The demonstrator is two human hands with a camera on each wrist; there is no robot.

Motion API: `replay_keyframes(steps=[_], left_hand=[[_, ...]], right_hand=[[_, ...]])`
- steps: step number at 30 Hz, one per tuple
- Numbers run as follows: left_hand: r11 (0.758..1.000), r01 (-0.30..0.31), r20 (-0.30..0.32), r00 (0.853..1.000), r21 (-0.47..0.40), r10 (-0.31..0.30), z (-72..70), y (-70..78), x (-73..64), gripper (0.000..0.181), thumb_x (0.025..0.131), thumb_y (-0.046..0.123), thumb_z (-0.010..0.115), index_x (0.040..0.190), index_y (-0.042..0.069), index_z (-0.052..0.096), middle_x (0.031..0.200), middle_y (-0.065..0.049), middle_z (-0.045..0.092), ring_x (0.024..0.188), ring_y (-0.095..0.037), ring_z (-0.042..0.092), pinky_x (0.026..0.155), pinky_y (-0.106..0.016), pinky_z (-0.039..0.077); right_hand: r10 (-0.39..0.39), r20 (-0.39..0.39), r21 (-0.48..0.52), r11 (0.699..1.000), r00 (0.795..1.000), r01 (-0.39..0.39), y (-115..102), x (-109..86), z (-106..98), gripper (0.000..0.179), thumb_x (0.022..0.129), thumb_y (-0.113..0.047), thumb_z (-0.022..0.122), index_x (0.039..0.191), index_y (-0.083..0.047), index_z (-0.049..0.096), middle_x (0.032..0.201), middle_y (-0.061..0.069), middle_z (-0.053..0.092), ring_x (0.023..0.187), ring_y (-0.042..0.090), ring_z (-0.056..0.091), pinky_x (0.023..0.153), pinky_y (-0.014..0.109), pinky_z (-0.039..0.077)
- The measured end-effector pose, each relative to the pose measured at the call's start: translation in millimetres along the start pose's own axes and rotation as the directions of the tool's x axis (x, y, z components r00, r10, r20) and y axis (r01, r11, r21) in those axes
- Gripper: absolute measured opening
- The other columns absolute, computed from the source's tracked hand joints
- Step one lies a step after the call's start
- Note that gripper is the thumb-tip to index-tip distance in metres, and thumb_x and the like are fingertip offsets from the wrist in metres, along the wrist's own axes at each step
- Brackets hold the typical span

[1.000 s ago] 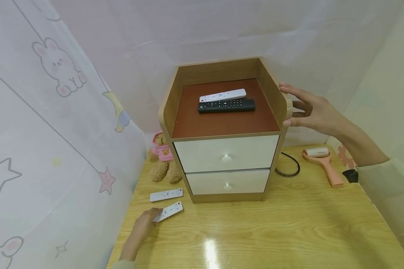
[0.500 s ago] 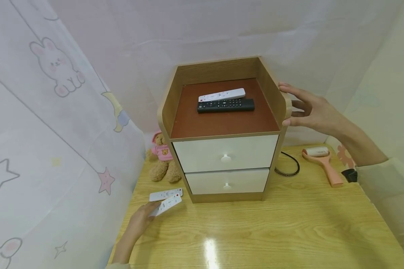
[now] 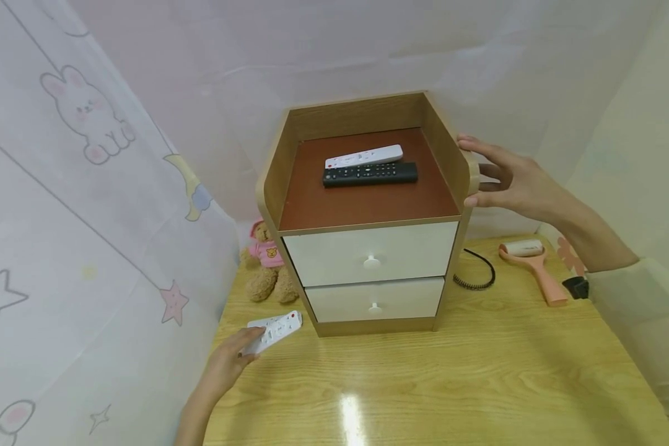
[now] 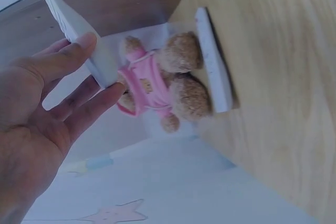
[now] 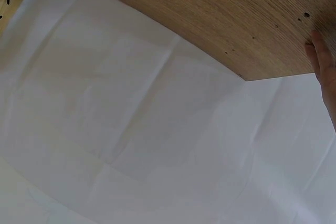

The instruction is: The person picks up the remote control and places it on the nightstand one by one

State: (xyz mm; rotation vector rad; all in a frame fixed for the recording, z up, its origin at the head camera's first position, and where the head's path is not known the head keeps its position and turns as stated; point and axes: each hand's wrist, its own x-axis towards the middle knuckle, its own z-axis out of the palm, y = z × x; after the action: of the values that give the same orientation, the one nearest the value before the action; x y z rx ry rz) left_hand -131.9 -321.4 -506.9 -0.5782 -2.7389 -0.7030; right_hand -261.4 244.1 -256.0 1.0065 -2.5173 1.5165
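In the head view my left hand (image 3: pixel 225 362) holds a white remote control (image 3: pixel 281 328) by its near end, tilted, with its button side up. The left wrist view shows this raised remote (image 4: pixel 84 35) pinched between thumb and fingers. A second white remote (image 4: pixel 214 66) lies on the table by the teddy bear's feet, partly covered by the held one in the head view. My right hand (image 3: pixel 515 179) touches the outer right side of a small two-drawer cabinet (image 3: pixel 368 207), its fingers spread near the top edge. On the cabinet top lie another white remote (image 3: pixel 362 156) and a black remote (image 3: pixel 370 175).
A teddy bear (image 3: pixel 267 254) in pink sits left of the cabinet, against the printed curtain (image 3: pixel 117 248). At the right are an orange lint roller (image 3: pixel 541 272) and a black coiled cord (image 3: pixel 476 285). Both white drawers (image 3: pixel 340 254) are closed.
My left hand has lifted the white remote off the table, and it now overlaps the other white remote in the head view. The right hand stays at the cabinet's side.
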Motion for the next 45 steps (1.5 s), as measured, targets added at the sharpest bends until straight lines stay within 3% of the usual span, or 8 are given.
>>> replay_keyframes(steps=[9, 12, 17, 26, 30, 38, 43, 45], left_hand=[[0.991, -0.09, -0.113, 0.989, 0.099, 0.101, -31.8, 25.8, 8.7, 0.064, 0.061, -0.006, 0.083, 0.121, 0.008, 0.066, 0.119, -0.012, 0.066, 0.105, -0.033, 0.062, 0.085, -0.048, 0.052], [0.986, -0.128, -0.145, 0.979, 0.106, 0.142, -43.4, 35.6, 12.3, 0.066, 0.06, -0.007, 0.083, 0.122, 0.009, 0.066, 0.12, -0.009, 0.066, 0.106, -0.029, 0.061, 0.094, -0.03, 0.048], [0.97, -0.22, -0.172, 0.957, 0.101, 0.235, -64.8, 52.4, 23.3, 0.071, 0.061, -0.01, 0.082, 0.127, 0.01, 0.063, 0.121, -0.007, 0.065, 0.105, -0.027, 0.06, 0.103, -0.007, 0.029], [0.95, -0.292, -0.158, 0.938, 0.113, 0.307, -100.7, 76.4, 53.1, 0.07, 0.067, -0.008, 0.078, 0.132, 0.01, 0.06, 0.124, -0.007, 0.063, 0.107, -0.025, 0.057, 0.101, -0.009, 0.035], [0.926, -0.364, -0.179, 0.909, 0.103, 0.377, -111.5, 88.1, 68.2, 0.065, 0.069, -0.006, 0.076, 0.131, 0.007, 0.06, 0.123, -0.009, 0.063, 0.104, -0.026, 0.057, 0.1, -0.011, 0.037], [0.88, -0.465, -0.206, 0.856, 0.097, 0.474, -131.1, 109.2, 92.3, 0.071, 0.06, -0.015, 0.081, 0.126, 0.004, 0.063, 0.122, -0.011, 0.064, 0.104, -0.027, 0.058, 0.1, -0.013, 0.038], [0.861, -0.486, -0.172, 0.845, 0.149, 0.506, -143.8, 122.6, 107.0, 0.071, 0.061, -0.009, 0.083, 0.127, 0.006, 0.063, 0.126, -0.007, 0.062, 0.101, -0.023, 0.059, 0.086, -0.018, 0.049], [0.861, -0.482, -0.158, 0.849, 0.164, 0.505, -148.4, 129.6, 113.4, 0.071, 0.062, -0.008, 0.083, 0.128, 0.007, 0.062, 0.126, -0.006, 0.062, 0.102, -0.021, 0.059, 0.079, -0.025, 0.053]], right_hand=[[-0.003, -0.004, 0.001, 1.0, 1.0, 0.003, -1, -1.1, 2, 0.09, 0.081, 0.009, 0.072, 0.153, -0.023, 0.029, 0.16, -0.006, 0.018, 0.136, 0.04, 0.035, 0.09, 0.017, 0.049], [0.002, -0.005, 0.01, 1.0, 1.0, -0.002, -2, -0.9, 3, 0.089, 0.081, 0.009, 0.072, 0.153, -0.023, 0.029, 0.16, -0.006, 0.018, 0.136, 0.038, 0.036, 0.088, 0.018, 0.051], [-0.003, -0.004, 0.01, 1.0, 1.0, 0.003, -3, -0.9, 2, 0.089, 0.081, 0.009, 0.071, 0.153, -0.022, 0.03, 0.16, -0.006, 0.018, 0.136, 0.038, 0.036, 0.09, 0.018, 0.05], [-0.019, -0.001, -0.013, 1.0, 1.0, 0.019, -2, -0.4, 2, 0.089, 0.081, 0.01, 0.072, 0.153, -0.022, 0.03, 0.16, -0.005, 0.018, 0.136, 0.044, 0.032, 0.093, 0.014, 0.046], [-0.013, -0.001, -0.01, 1.0, 1.0, 0.013, -2, -1.3, 1, 0.09, 0.081, 0.008, 0.072, 0.153, -0.023, 0.029, 0.16, -0.006, 0.018, 0.136, 0.043, 0.032, 0.094, 0.015, 0.046], [0.013, -0.01, -0.018, 1.0, 1.0, -0.014, -3, -1.3, 2, 0.089, 0.082, 0.005, 0.073, 0.152, -0.026, 0.03, 0.16, -0.008, 0.019, 0.136, 0.046, 0.031, 0.091, 0.013, 0.046], [0.004, -0.004, -0.018, 1.0, 1.0, -0.004, -2, -0.8, 2, 0.089, 0.081, 0.006, 0.073, 0.153, -0.025, 0.029, 0.16, -0.008, 0.018, 0.136, 0.045, 0.031, 0.093, 0.013, 0.045], [0.0, -0.005, -0.015, 1.0, 1.0, 0.0, -1, -0.4, 2, 0.089, 0.081, 0.006, 0.073, 0.153, -0.025, 0.029, 0.16, -0.007, 0.018, 0.136, 0.045, 0.031, 0.093, 0.013, 0.045]])
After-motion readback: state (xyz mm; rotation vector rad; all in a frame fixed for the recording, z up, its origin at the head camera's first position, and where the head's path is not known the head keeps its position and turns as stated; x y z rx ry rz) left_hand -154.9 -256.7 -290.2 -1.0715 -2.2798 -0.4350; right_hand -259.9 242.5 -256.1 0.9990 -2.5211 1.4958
